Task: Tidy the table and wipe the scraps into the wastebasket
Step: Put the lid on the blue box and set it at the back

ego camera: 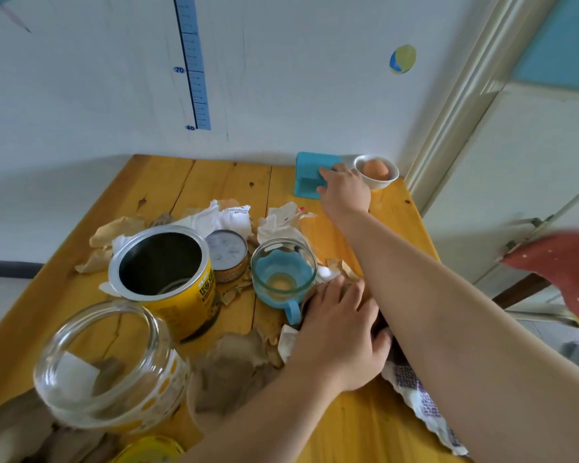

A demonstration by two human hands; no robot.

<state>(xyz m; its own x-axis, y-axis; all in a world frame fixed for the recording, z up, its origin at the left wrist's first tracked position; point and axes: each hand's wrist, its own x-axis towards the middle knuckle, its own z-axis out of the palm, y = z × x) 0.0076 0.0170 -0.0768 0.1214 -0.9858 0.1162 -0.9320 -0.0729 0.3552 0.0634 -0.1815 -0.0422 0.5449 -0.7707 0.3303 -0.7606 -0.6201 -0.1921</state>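
Right hand (pixel 343 192) grip closed on blue holder (pixel 311 173) beside egg bowl (pixel 376 170); left hand (pixel 338 332) grip open, flat on checked cloth (pixel 418 396) on surface (pixel 214 182).

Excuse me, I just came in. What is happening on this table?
A person is tidying a cluttered wooden table. The right hand reaches to the far corner and touches a blue box beside a small bowl holding an egg. The left hand presses flat on a cloth near a glass cup. Paper scraps still lie around a yellow can and a glass jar.
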